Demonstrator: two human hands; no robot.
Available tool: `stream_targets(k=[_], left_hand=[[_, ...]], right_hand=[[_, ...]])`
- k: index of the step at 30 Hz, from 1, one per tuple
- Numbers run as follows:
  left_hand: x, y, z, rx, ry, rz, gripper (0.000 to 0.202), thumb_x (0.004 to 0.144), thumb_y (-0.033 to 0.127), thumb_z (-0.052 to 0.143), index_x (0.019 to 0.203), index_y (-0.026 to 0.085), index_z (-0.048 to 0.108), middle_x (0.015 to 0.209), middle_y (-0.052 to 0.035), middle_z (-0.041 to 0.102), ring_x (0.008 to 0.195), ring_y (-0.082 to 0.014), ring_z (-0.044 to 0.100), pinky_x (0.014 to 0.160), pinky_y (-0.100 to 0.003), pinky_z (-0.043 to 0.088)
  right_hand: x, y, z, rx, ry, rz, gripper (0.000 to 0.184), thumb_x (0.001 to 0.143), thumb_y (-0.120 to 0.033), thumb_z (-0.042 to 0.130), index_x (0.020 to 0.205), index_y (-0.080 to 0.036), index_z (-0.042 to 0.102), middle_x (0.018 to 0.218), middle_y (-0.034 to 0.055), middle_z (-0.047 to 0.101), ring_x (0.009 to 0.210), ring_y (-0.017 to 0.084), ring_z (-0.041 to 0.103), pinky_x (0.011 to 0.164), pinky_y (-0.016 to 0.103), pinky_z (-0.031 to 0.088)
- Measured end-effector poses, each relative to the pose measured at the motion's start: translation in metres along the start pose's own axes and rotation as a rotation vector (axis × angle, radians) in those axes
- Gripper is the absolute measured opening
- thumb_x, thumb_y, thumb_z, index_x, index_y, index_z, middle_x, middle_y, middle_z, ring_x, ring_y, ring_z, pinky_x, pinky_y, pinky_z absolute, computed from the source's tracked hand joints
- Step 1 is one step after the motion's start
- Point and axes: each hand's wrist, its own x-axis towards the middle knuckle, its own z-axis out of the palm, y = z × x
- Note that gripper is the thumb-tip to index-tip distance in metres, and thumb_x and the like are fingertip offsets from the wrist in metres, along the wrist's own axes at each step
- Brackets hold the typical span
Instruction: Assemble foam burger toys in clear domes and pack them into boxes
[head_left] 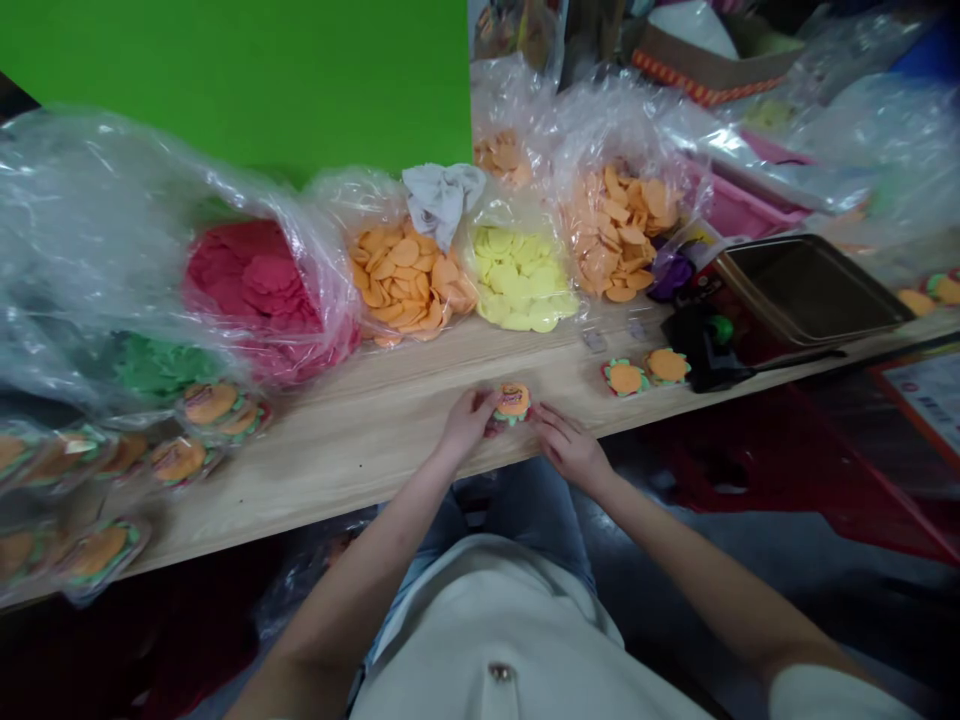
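Toy burger point(513, 400), left hand point(468, 422) grip pinching one edge, right hand point(573, 450) grip part-open, touching the other

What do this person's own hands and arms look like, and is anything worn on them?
The left hand and right hand wear no gloves; both forearms are bare. A pale sleeve shows near the right elbow.
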Motion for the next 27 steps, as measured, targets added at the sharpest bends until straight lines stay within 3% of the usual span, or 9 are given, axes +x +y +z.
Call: stream_targets(k=[3, 5, 8, 12, 15, 17, 19, 21, 27], left_hand=[[-0.002, 0.001, 0.001, 0.000, 0.014, 0.001, 0.030, 0.079, 0.042, 0.055, 0.094, 0.016, 0.050, 0.072, -0.0019, 0.058, 0.051, -0.0096, 0.059, 0.046, -0.018, 0.043], [-0.002, 0.003, 0.000, -0.003, 0.009, -0.013, 0.033, 0.082, 0.046, 0.049, 0.096, 0.016, 0.049, 0.069, -0.0011, 0.057, 0.051, -0.0097, 0.059, 0.048, -0.019, 0.044], [-0.003, 0.007, -0.002, 0.011, -0.012, -0.029, 0.038, 0.082, 0.049, 0.046, 0.100, 0.017, 0.050, 0.070, -0.0020, 0.057, 0.050, -0.0101, 0.059, 0.050, -0.021, 0.046], [-0.002, 0.009, -0.002, 0.048, -0.023, -0.014, 0.048, 0.078, 0.045, 0.056, 0.119, 0.022, 0.046, 0.086, -0.0048, 0.058, 0.052, -0.0093, 0.059, 0.054, -0.023, 0.048], [0.004, 0.009, 0.000, 0.085, -0.025, 0.011, 0.054, 0.078, 0.049, 0.053, 0.127, 0.027, 0.043, 0.099, -0.0077, 0.057, 0.056, -0.0103, 0.059, 0.055, -0.024, 0.047], [0.012, 0.013, 0.003, 0.116, -0.006, 0.058, 0.054, 0.079, 0.054, 0.048, 0.127, 0.029, 0.046, 0.110, -0.0097, 0.055, 0.065, -0.0128, 0.060, 0.056, -0.024, 0.046], [0.022, 0.021, 0.007, 0.143, 0.017, 0.130, 0.052, 0.081, 0.055, 0.043, 0.125, 0.028, 0.049, 0.119, -0.0095, 0.052, 0.079, -0.0159, 0.059, 0.060, -0.024, 0.045], [0.034, 0.031, 0.012, 0.160, 0.005, 0.174, 0.052, 0.084, 0.056, 0.036, 0.121, 0.026, 0.054, 0.121, -0.0085, 0.053, 0.091, -0.0184, 0.056, 0.066, -0.024, 0.044], [0.052, 0.048, 0.021, 0.231, -0.202, 0.126, 0.058, 0.085, 0.058, 0.028, 0.113, 0.019, 0.060, 0.116, -0.0072, 0.060, 0.103, -0.0225, 0.054, 0.078, -0.030, 0.042]], right_hand=[[0.028, 0.011, -0.008, 0.178, 0.117, 0.398, 0.027, 0.088, -0.024, 0.037, 0.110, -0.017, 0.051, 0.097, 0.0098, 0.064, 0.086, 0.020, 0.063, 0.073, 0.037, 0.053], [0.043, 0.015, -0.014, 0.202, 0.165, 0.585, 0.025, 0.088, -0.029, 0.036, 0.102, -0.016, 0.053, 0.082, 0.0070, 0.064, 0.070, 0.019, 0.062, 0.063, 0.035, 0.052], [0.042, 0.003, -0.018, 0.118, 0.143, 0.535, 0.020, 0.085, -0.029, 0.041, 0.087, -0.017, 0.057, 0.077, 0.0069, 0.061, 0.072, 0.020, 0.058, 0.066, 0.035, 0.049], [0.005, -0.035, -0.005, 0.072, 0.073, 0.382, 0.021, 0.083, -0.023, 0.044, 0.098, -0.017, 0.058, 0.090, 0.0101, 0.060, 0.082, 0.022, 0.057, 0.073, 0.035, 0.047], [-0.015, -0.049, 0.008, 0.106, 0.203, 0.511, 0.024, 0.083, -0.024, 0.045, 0.104, -0.017, 0.055, 0.096, 0.0113, 0.058, 0.086, 0.022, 0.055, 0.075, 0.036, 0.046], [-0.017, -0.047, 0.010, 0.162, 0.317, 0.669, 0.019, 0.084, -0.027, 0.045, 0.098, -0.016, 0.054, 0.088, 0.0093, 0.057, 0.078, 0.020, 0.054, 0.069, 0.034, 0.047], [-0.015, -0.039, 0.009, 0.201, 0.363, 0.736, 0.017, 0.085, -0.030, 0.046, 0.089, -0.017, 0.056, 0.082, 0.0070, 0.056, 0.074, 0.019, 0.053, 0.066, 0.033, 0.046], [-0.011, -0.027, 0.004, 0.235, 0.331, 0.707, 0.017, 0.084, -0.033, 0.048, 0.085, -0.018, 0.057, 0.081, 0.0059, 0.057, 0.075, 0.019, 0.053, 0.067, 0.033, 0.045], [0.006, 0.004, -0.015, 0.279, 0.096, 0.532, 0.016, 0.079, -0.035, 0.058, 0.074, -0.020, 0.056, 0.075, 0.0032, 0.054, 0.073, 0.018, 0.051, 0.066, 0.031, 0.043]])
